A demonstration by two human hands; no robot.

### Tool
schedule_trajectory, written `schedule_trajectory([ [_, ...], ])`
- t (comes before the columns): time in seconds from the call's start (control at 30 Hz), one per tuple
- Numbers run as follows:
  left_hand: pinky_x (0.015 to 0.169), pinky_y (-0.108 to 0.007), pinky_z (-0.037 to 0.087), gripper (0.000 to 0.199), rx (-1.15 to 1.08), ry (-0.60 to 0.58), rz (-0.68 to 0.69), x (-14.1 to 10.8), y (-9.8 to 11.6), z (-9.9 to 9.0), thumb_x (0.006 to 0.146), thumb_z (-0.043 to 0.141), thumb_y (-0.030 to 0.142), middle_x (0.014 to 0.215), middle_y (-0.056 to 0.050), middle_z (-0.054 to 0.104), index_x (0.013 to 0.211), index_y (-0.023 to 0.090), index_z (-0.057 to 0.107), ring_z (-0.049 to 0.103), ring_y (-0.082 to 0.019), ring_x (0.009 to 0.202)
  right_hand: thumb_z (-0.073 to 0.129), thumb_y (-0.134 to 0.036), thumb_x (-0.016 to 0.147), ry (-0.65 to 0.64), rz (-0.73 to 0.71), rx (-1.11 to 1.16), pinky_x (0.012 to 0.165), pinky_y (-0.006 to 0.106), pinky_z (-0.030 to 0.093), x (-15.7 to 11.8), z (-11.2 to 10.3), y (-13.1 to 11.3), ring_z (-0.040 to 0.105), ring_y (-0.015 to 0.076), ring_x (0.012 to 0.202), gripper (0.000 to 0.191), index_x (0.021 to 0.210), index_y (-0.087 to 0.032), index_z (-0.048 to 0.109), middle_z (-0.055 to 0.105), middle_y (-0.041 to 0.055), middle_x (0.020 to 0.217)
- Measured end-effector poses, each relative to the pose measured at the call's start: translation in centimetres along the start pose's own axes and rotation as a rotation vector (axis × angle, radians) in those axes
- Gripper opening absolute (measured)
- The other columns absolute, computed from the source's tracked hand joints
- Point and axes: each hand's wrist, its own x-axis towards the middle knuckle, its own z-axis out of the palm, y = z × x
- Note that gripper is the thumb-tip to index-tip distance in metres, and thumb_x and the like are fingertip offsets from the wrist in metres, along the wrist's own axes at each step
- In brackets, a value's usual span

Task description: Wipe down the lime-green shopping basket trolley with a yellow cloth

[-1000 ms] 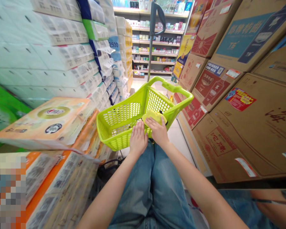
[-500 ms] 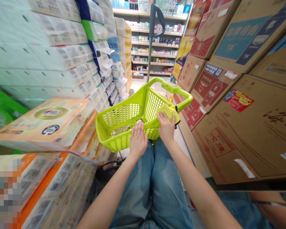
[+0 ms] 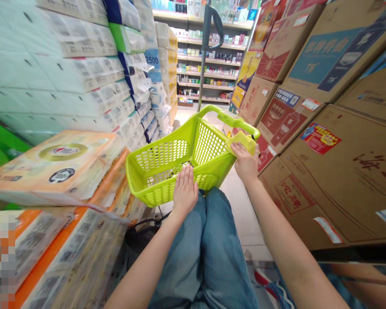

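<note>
**Hands at basket, yellow pad at right rim; person seated among stacked stock**

Nearest are the person's knees in blue denim, with the lime-green plastic shopping basket propped just beyond them. The left hand lies open and flat on the basket's near rim, fingers together, apparently steadying it against the knees. The right hand rests at the basket's right rim, its fingers over a yellow pad, possibly a sponge or cloth; whether they clamp it or merely press it cannot be told. The pad sits on the rim, where the hand seems to keep it from dropping. Orange-banded tissue packs are stacked to the left, and brown cartons lean along the right. The basket's dark pull handle rises upper centre, before distant shelves of boxed goods.
</note>
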Motion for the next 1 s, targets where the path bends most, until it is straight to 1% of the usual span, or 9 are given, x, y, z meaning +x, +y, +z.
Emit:
schedule_trajectory([
  [0.07, 0.123, -0.047, 0.023, 0.063, -0.006, 0.012, -0.001, 0.0, 0.1, 0.2, 0.098, 0.033, 0.024, 0.161, -0.014, 0.028, 0.156, 0.010, 0.014, 0.021, -0.024, 0.151, 0.040, -0.001, 0.078, 0.059, 0.095, 0.004, 0.120, 0.062, -0.005, 0.3, 0.3, -0.2, 0.049, 0.0255, 0.135, 0.066, 0.137, -0.023, 0.056, 0.060, 0.0078, 0.139],
  [0.17, 0.122, -0.047, 0.024, 0.064, -0.006, 0.023, -0.009, 0.0, 0.2, 0.4, 0.097, 0.034, 0.024, 0.160, -0.014, 0.029, 0.156, 0.011, 0.013, 0.022, -0.024, 0.150, 0.041, -0.001, 0.077, 0.081, 0.148, 0.043, 0.119, 0.064, -0.001, -0.8, 2.0, -3.7, 0.046, 0.0267, 0.138, 0.066, 0.139, -0.021, 0.054, 0.059, 0.0101, 0.141],
  [0.37, 0.122, -0.047, 0.023, 0.064, 0.011, 0.024, 0.001, -0.1, -0.2, 0.4, 0.096, 0.035, 0.023, 0.160, -0.014, 0.030, 0.156, 0.010, 0.016, 0.022, -0.024, 0.150, 0.040, -0.003, 0.083, -0.134, -0.112, 0.176, 0.124, 0.050, 0.003, -4.1, 4.7, -11.9, 0.044, 0.0187, 0.139, 0.060, 0.139, -0.020, 0.052, 0.056, 0.0066, 0.144],
  [0.43, 0.122, -0.046, 0.023, 0.063, 0.018, 0.024, 0.014, -0.1, -0.4, 0.3, 0.097, 0.035, 0.023, 0.160, -0.014, 0.031, 0.156, 0.009, 0.016, 0.022, -0.024, 0.150, 0.041, -0.003, 0.083, -0.184, -0.201, 0.186, 0.124, 0.051, 0.001, -4.2, 4.3, -11.7, 0.044, 0.0182, 0.140, 0.061, 0.140, -0.020, 0.051, 0.055, 0.0064, 0.145],
  [0.53, 0.122, -0.045, 0.024, 0.062, 0.027, 0.025, 0.018, -0.1, -0.5, 0.2, 0.097, 0.033, 0.023, 0.160, -0.014, 0.031, 0.156, 0.010, 0.017, 0.023, -0.024, 0.150, 0.040, 0.001, 0.080, -0.207, -0.254, 0.148, 0.122, 0.055, -0.004, -3.0, 2.5, -8.1, 0.047, 0.0181, 0.138, 0.065, 0.139, -0.023, 0.052, 0.057, 0.0051, 0.143],
  [0.67, 0.122, -0.045, 0.024, 0.062, 0.024, 0.021, 0.011, 0.0, -0.2, 0.1, 0.098, 0.033, 0.024, 0.160, -0.014, 0.031, 0.156, 0.010, 0.015, 0.024, -0.024, 0.150, 0.042, 0.002, 0.077, -0.101, -0.086, 0.036, 0.121, 0.059, -0.005, -0.4, 0.1, -1.7, 0.049, 0.0223, 0.135, 0.065, 0.135, -0.024, 0.056, 0.060, 0.0048, 0.140],
  [0.73, 0.122, -0.046, 0.024, 0.062, 0.023, 0.019, 0.011, 0.0, 0.0, 0.1, 0.098, 0.033, 0.025, 0.160, -0.015, 0.030, 0.156, 0.010, 0.016, 0.024, -0.024, 0.150, 0.041, 0.001, 0.078, -0.029, 0.015, -0.010, 0.120, 0.061, -0.004, 0.4, -0.1, -0.4, 0.050, 0.0240, 0.135, 0.063, 0.135, -0.022, 0.057, 0.060, 0.0063, 0.139],
  [0.83, 0.122, -0.046, 0.024, 0.063, 0.019, 0.025, 0.004, 0.0, 0.1, 0.2, 0.098, 0.034, 0.025, 0.160, -0.015, 0.030, 0.156, 0.010, 0.015, 0.025, -0.025, 0.149, 0.039, -0.001, 0.081, 0.005, 0.071, -0.058, 0.122, 0.058, 0.002, 0.0, 1.1, -2.0, 0.045, 0.0243, 0.139, 0.062, 0.139, -0.016, 0.053, 0.056, 0.0101, 0.143],
  [1.0, 0.121, -0.047, 0.025, 0.063, 0.025, 0.028, -0.001, 0.0, -0.1, 0.3, 0.097, 0.033, 0.023, 0.160, -0.015, 0.030, 0.156, 0.010, 0.014, 0.024, -0.025, 0.150, 0.039, -0.002, 0.083, -0.114, -0.100, 0.059, 0.124, 0.050, 0.008, -3.4, 4.2, -9.4, 0.043, 0.0206, 0.141, 0.061, 0.142, -0.015, 0.050, 0.053, 0.0096, 0.146],
])
